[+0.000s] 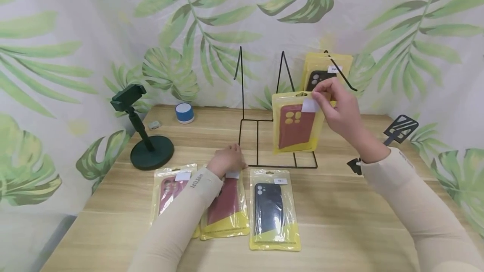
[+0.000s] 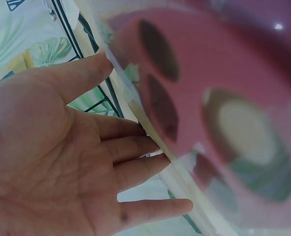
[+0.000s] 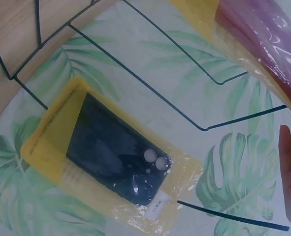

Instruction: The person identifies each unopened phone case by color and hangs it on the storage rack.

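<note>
Head view: my right hand (image 1: 340,110) is raised at the centre right of the frame, its fingers pinching the top of a yellow packet holding a red phone case (image 1: 296,123), up by its white label. The packet hangs in front of the black wire display rack (image 1: 261,137). Behind it, in the upper right of the frame, a packet with a dark phone case (image 1: 321,74) already hangs on a rack hook. My left hand (image 1: 227,160) lies low in the middle of the frame, fingers loosely straight, resting on the top of a red case packet (image 1: 227,205) that lies flat on the wooden surface (image 1: 340,221). Just left of it lies a pink case packet (image 1: 172,192), just right a black case packet (image 1: 272,209). At the left edge of the surface stand a dark green phone stand (image 1: 145,137) and a small blue speaker (image 1: 184,113).
</note>
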Available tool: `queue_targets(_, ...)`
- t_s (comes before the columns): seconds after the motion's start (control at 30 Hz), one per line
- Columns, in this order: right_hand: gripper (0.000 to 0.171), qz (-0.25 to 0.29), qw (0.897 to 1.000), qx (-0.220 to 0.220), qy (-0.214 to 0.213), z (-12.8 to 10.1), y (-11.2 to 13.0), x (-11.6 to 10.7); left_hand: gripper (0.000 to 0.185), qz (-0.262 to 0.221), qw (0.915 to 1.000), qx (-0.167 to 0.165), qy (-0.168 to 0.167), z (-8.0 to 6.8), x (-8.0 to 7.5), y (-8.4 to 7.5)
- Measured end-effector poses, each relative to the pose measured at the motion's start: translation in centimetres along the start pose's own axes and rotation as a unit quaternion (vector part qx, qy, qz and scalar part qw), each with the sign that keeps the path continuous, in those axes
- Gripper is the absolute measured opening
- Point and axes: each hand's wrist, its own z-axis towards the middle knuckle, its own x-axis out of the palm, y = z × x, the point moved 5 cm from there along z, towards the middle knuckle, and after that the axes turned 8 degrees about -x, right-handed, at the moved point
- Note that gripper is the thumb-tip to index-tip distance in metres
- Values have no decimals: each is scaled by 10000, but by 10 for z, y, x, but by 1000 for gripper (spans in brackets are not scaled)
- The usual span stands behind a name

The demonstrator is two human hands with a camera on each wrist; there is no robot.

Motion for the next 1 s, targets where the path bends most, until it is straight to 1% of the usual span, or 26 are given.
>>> queue_targets(0.2, 12, 129, 9997, 176, -81, 4, -11, 8, 82, 53, 10000, -22, -9, 0, 1, -2)
queue_targets(0.3, 12, 38, 9997, 212, -84, 5, -15, 12, 82, 84, 10000, -30, -15, 0, 1, -1)
queue_targets(0.4, 13, -150, 9995, 289, -30, 7, -18, 16, 83, 82, 10000, -46, -16, 0, 0, -1)
queue_targets(0.57, 17, -639, 9966, 492, 147, 14, -24, 23, 83, 83, 10000, -42, -34, -1, 0, -1)
queue_targets(0.77, 22, -1186, 9900, 698, 297, 27, -39, 31, 83, -8, 10000, -44, -34, -2, 0, -1)
queue_targets(1.0, 28, -1682, 9800, 956, 468, 44, -60, 43, 82, -43, 10000, -71, -43, -4, -1, -1)
